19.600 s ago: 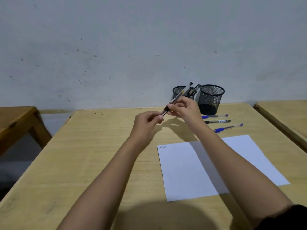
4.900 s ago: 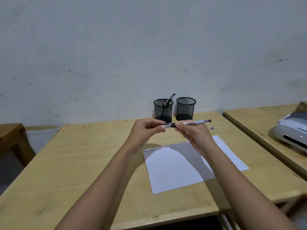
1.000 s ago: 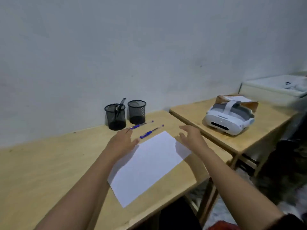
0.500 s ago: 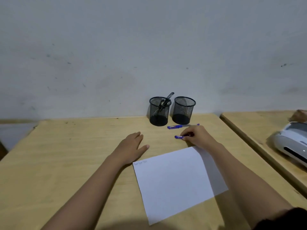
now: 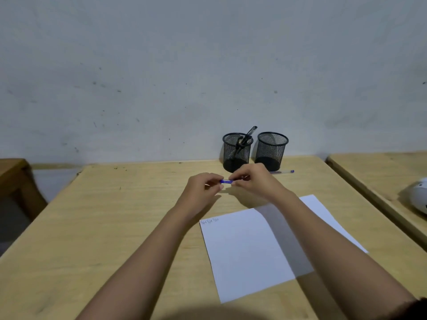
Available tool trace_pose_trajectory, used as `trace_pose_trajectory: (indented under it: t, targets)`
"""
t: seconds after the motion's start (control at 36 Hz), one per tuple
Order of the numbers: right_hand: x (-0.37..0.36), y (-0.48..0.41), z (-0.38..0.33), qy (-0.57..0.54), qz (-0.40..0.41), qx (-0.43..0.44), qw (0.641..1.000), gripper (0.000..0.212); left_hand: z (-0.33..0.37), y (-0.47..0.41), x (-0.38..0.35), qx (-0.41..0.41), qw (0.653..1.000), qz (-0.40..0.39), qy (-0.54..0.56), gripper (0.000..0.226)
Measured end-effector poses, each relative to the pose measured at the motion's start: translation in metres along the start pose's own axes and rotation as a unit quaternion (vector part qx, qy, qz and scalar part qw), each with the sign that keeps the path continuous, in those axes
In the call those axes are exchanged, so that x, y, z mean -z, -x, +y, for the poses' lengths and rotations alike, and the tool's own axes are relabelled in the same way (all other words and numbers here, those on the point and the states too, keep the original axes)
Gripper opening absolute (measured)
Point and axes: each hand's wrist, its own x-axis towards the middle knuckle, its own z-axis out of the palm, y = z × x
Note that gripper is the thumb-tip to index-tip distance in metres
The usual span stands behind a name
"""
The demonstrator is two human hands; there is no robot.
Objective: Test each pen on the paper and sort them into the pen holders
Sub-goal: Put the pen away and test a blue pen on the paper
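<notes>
Head cam, only view I'm getting. Both hands are meeting above the desk point(image 5: 115, 227), just in front of the holders. Left hand point(image 5: 203, 190) and right hand point(image 5: 251, 183) are each pinching one end of a blue pen point(image 5: 227, 181), which is lying roughly level between them. Grip is narrow, fingertip only. I'm reading this as uncapping before the test scribble, though the cap itself is too small to make out.

Paper point(image 5: 245, 250) is sitting nearer the camera, under the right forearm, with scribbles in its top left corner. Left holder point(image 5: 236, 151) is already carrying at least one dark pen point(image 5: 248, 135); right holder point(image 5: 272, 148) is looking empty from here. Another blue pen point(image 5: 283, 172) is lying on the desk touching or just beside the right holder's base.

For this step I'd be pulling straight along the barrel, no twisting, keeping the cap in the left hand. Then scribbling next to the existing marks so results stay readable.
</notes>
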Motion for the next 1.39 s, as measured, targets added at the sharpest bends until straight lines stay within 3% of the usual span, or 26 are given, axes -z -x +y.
trace_pose_trajectory:
  t: [0.17,0.33,0.44,0.5,0.69,0.81,0.86,0.97,1.17,1.39]
  targets:
    - [0.007,0.009,-0.003,-0.014,-0.005,0.028,0.999,0.01,0.005,0.004,0.0,-0.021,0.999,0.018,0.026,0.005]
    - [0.015,0.02,-0.004,-0.068,0.003,0.012,0.998,0.008,0.008,0.003,0.003,-0.033,0.999,0.028,0.026,0.016]
    - [0.025,0.025,0.008,-0.078,-0.025,-0.023,0.996,0.013,0.005,0.003,0.014,-0.01,0.996,0.069,0.06,0.009]
    - [0.03,0.029,0.014,-0.134,-0.018,-0.039,0.99,0.014,0.001,0.004,0.022,0.002,0.993,0.087,0.079,0.007]
    - [0.026,0.035,0.012,-0.36,0.084,-0.053,0.928,0.01,-0.001,0.004,0.024,0.015,0.987,0.079,0.139,0.011]
    - [0.013,0.032,0.003,-0.496,0.131,-0.068,0.856,0.01,0.008,0.002,0.019,-0.011,0.982,0.062,0.176,0.009]
    - [0.006,0.029,-0.005,-0.54,0.14,-0.079,0.826,0.01,0.011,0.002,0.017,-0.023,0.983,0.043,0.175,0.009]
    - [-0.008,0.023,-0.015,-0.575,0.125,-0.087,0.804,0.01,0.017,0.0,0.012,-0.035,0.987,0.016,0.157,0.01]
    - [0.003,0.019,-0.013,-0.509,0.089,-0.071,0.853,0.008,0.014,0.004,0.014,-0.009,0.991,0.001,0.136,0.011]
    - [0.006,0.02,-0.012,-0.486,0.093,-0.04,0.868,0.01,0.02,0.007,0.019,0.011,0.983,-0.032,0.178,0.014]
